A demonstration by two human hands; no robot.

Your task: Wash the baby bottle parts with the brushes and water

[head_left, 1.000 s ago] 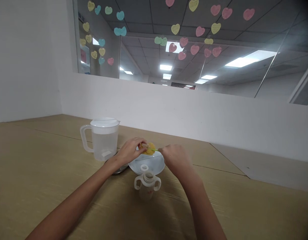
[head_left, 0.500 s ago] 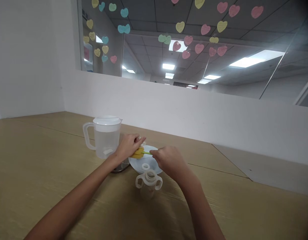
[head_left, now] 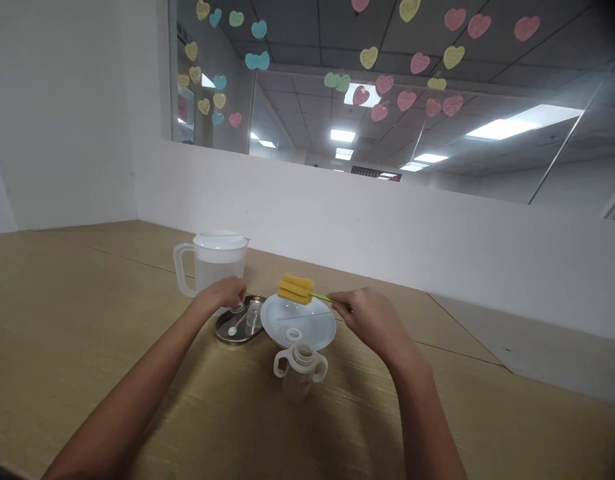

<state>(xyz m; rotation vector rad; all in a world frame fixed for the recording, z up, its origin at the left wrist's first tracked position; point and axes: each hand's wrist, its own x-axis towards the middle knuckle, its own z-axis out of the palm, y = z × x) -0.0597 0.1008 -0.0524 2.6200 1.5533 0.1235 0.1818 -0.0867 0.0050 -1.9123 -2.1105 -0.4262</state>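
Note:
A sponge bottle brush (head_left: 296, 289) with a yellow head and thin green handle is in my right hand (head_left: 371, 320), its fingers closed round the handle. The sponge is above the far side of a white bowl (head_left: 324, 339). My left hand (head_left: 223, 293) pinches a small clear, ring-shaped bottle part (head_left: 238, 307) low over a metal tray (head_left: 232, 341); the fingers partly hide it. On the tray lie a clear cap (head_left: 254, 315) and a thin straw with a white weighted end (head_left: 232, 331). In the bowl lies a white bottle collar (head_left: 294, 335).
An uncapped two-handled baby bottle (head_left: 300, 373) stands upright before the bowl. Behind my left hand is a lidded plastic jug (head_left: 219, 257) of clear liquid. A white wall (head_left: 307, 200) with a window borders the table's far edge.
My left hand has moved left from the sponge to the tray with the small clear part. My right hand has drawn the brush slightly right and up, so the whole sponge shows.

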